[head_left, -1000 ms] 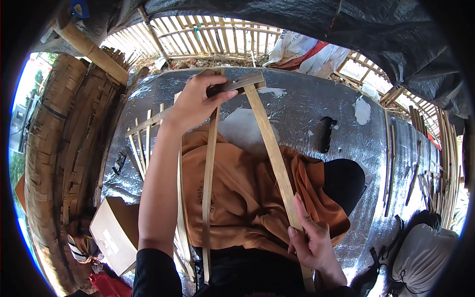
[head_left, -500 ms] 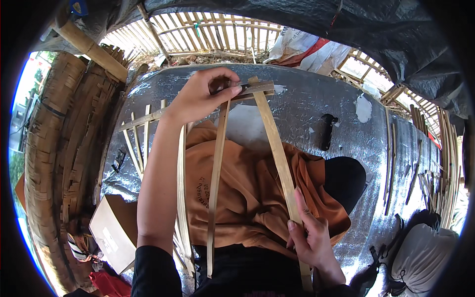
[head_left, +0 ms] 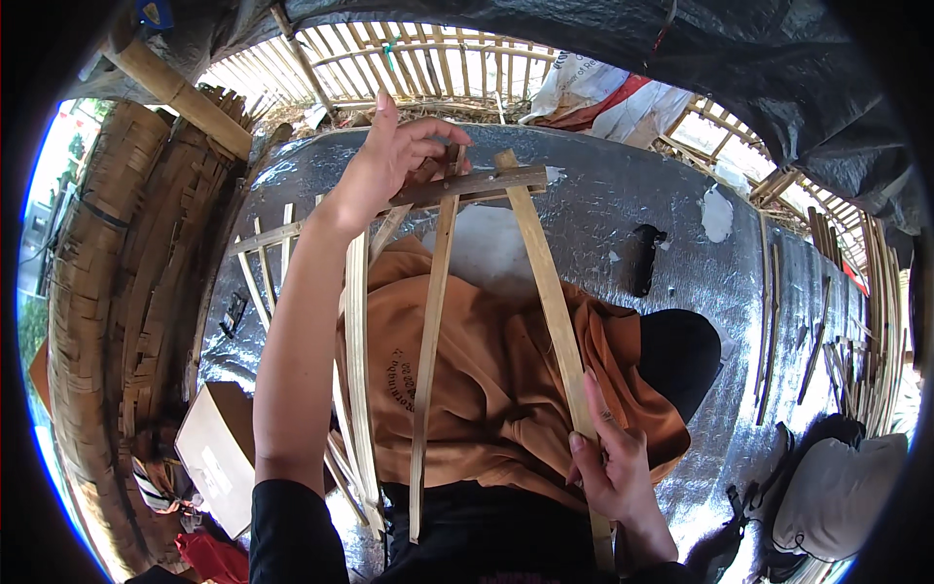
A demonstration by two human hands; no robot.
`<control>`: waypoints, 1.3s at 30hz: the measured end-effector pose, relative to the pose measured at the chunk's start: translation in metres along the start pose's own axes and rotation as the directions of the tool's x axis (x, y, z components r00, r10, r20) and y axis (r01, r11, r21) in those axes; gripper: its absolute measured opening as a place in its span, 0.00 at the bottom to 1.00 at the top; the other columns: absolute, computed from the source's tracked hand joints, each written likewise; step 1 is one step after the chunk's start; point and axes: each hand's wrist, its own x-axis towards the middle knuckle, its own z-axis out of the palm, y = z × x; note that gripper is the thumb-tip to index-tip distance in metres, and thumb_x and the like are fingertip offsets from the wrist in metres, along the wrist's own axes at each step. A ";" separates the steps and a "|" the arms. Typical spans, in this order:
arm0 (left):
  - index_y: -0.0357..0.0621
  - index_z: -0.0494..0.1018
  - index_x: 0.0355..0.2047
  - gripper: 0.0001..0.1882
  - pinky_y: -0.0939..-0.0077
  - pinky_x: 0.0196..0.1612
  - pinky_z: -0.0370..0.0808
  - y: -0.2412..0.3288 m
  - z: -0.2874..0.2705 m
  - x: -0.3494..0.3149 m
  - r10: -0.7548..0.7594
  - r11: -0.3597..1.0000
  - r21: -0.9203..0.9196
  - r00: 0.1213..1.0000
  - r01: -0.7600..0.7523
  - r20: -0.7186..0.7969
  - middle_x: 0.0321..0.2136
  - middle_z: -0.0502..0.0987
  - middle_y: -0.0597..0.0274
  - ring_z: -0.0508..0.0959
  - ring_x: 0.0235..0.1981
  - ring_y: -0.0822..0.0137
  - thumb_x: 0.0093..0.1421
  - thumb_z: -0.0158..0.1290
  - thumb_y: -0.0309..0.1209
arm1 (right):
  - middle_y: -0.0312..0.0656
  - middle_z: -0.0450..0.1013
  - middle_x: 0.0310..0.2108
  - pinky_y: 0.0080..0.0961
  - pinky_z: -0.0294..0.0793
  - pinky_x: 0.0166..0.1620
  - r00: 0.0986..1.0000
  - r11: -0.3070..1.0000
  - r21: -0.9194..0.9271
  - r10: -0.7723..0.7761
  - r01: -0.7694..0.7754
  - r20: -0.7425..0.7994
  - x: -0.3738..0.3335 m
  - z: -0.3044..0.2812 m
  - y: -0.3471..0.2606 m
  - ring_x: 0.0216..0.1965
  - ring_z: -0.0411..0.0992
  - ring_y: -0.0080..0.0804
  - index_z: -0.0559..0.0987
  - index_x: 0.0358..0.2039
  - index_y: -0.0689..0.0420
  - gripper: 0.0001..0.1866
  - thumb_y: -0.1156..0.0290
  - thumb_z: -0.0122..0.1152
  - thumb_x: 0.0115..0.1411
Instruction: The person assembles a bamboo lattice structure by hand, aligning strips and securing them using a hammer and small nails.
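My right hand is closed round the lower part of a long bamboo strip, its thumb lying along the strip. That strip slants up and crosses a short bamboo crosspiece near its top. A second long strip meets the crosspiece further left. At that strip's upper end is my left hand, thumb raised and apart, fingers bent and close to the wood; the crosspiece partly hides them. More pale strips hang to the left, partly behind my forearm. An orange-brown cloth lies over my lap beneath them.
Silvery sheeting covers the surface around me. More slats lie at the left, beside a cardboard box and rolled woven bamboo. A black object lies right of centre. Several strips and a grey bag are at the right.
My left thumb has come off the crosspiece and points upward, with the fingers shifted to the second strip's top end. My right hand keeps its hold.
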 end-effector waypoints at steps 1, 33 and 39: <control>0.43 0.73 0.55 0.58 0.67 0.56 0.67 0.002 -0.001 0.000 0.004 0.999 -0.040 1.000 -0.003 0.030 0.43 0.79 0.51 0.75 0.47 0.64 0.59 0.10 0.77 | 0.41 0.71 0.13 0.26 0.75 0.25 1.000 1.000 0.002 -0.002 0.002 0.000 -0.001 -0.001 0.000 0.16 0.76 0.30 0.57 0.69 0.70 0.34 0.81 0.52 0.63; 0.42 0.71 0.56 0.56 0.61 0.57 0.65 0.014 -0.006 -0.004 -0.008 0.982 -0.189 0.998 0.018 0.057 0.45 0.80 0.47 0.76 0.48 0.59 0.62 0.10 0.75 | 0.42 0.80 0.23 0.18 0.71 0.21 0.991 0.997 0.081 0.019 -0.008 -0.132 0.002 0.006 0.008 0.15 0.72 0.19 0.62 0.67 0.71 0.32 0.78 0.59 0.64; 0.43 0.71 0.55 0.54 0.60 0.58 0.65 0.015 -0.006 -0.004 -0.013 0.986 -0.165 1.000 0.017 0.027 0.45 0.80 0.48 0.76 0.47 0.60 0.63 0.11 0.74 | 0.46 0.82 0.30 0.19 0.76 0.23 0.999 0.970 0.242 0.018 -0.011 -0.027 0.004 0.009 0.007 0.19 0.78 0.24 0.56 0.70 0.70 0.28 0.81 0.42 0.70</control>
